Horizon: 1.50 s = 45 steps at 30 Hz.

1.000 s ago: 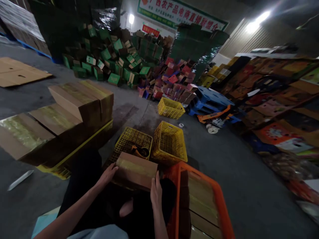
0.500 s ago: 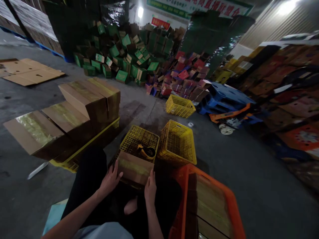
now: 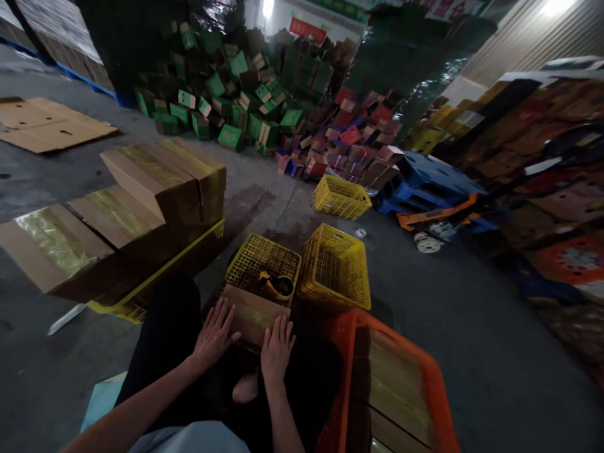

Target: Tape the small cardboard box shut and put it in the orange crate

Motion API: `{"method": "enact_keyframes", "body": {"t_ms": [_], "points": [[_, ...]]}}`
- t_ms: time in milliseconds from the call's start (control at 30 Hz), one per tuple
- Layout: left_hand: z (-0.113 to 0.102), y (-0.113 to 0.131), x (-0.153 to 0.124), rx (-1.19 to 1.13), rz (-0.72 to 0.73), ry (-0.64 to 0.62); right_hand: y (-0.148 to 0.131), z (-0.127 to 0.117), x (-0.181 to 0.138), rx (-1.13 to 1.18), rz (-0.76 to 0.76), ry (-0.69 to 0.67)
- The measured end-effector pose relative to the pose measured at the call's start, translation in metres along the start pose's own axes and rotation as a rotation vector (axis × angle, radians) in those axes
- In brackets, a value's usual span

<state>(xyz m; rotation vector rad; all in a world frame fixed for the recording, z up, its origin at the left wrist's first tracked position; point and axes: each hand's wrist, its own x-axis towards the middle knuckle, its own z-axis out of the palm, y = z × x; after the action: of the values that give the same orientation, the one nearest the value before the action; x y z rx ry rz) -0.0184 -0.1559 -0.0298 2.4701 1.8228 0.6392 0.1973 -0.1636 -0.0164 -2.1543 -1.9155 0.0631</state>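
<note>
A small taped cardboard box [image 3: 252, 314] rests in front of me on the near part of an upturned yellow crate [image 3: 236, 261]. My left hand [image 3: 217, 333] lies on the left end of the box, fingers stretched out. Over the right end, my right hand [image 3: 277, 346] lies flat with its fingers spread. A yellow and black tape dispenser [image 3: 277, 285] sits on the crate just beyond the box. The box's underside and near face are mostly hidden by my hands and legs.
On the left, taped cartons [image 3: 136, 173] stand in a yellow crate [image 3: 127, 299]. An orange crate [image 3: 352, 377] holding cartons is at my right. Yellow crates [image 3: 340, 267] stand ahead. Farther off are heaped green boxes [image 3: 231, 135], blue pallets [image 3: 434, 179] and an orange pallet jack [image 3: 436, 217].
My right hand has moved from the box's right side onto its top. My left hand has slid further onto the top, its fingers flatter. The box stays in place.
</note>
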Motion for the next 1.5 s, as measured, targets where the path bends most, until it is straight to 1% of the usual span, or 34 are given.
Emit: {"method": "enact_keyframes", "body": {"t_ms": [133, 233, 367, 533, 633, 800, 933, 1000, 1100, 1167, 1333, 1500], "points": [[0.0, 0.003, 0.003, -0.003, -0.006, 0.009, -0.01, 0.007, 0.0, 0.036, -0.071, 0.036], [-0.002, 0.005, 0.007, -0.035, 0.038, -0.021, -0.015, 0.01, 0.0, 0.076, -0.133, 0.05], [-0.004, 0.006, 0.01, -0.089, 0.058, -0.035, -0.028, 0.013, 0.002, 0.119, -0.196, 0.035], [-0.001, 0.004, 0.009, -0.109, 0.064, -0.036, -0.046, 0.015, 0.004, 0.129, -0.229, 0.001], [0.0, 0.003, 0.008, -0.087, 0.068, -0.047, -0.045, 0.013, 0.002, 0.125, -0.248, -0.019], [-0.003, 0.007, 0.011, -0.05, 0.032, -0.053, -0.032, 0.006, -0.01, 0.173, -0.356, -0.02], [-0.007, 0.016, 0.016, -0.064, 0.004, -0.041, -0.031, 0.0, -0.013, 0.246, -0.33, 0.009], [-0.008, 0.021, 0.019, -0.099, 0.058, -0.065, -0.032, -0.001, -0.011, 0.268, -0.32, 0.009], [-0.008, 0.025, 0.022, -0.162, 0.15, -0.118, -0.03, 0.001, -0.009, 0.247, -0.361, 0.017], [-0.008, 0.023, 0.024, -0.182, 0.157, -0.137, -0.028, 0.002, -0.01, 0.216, -0.386, 0.025], [-0.009, 0.015, 0.028, -0.188, 0.187, -0.152, -0.029, 0.0, -0.009, 0.141, -0.385, 0.034], [-0.007, 0.003, 0.022, -0.171, 0.202, -0.126, -0.035, -0.011, 0.0, 0.129, -0.282, 0.015]]}}
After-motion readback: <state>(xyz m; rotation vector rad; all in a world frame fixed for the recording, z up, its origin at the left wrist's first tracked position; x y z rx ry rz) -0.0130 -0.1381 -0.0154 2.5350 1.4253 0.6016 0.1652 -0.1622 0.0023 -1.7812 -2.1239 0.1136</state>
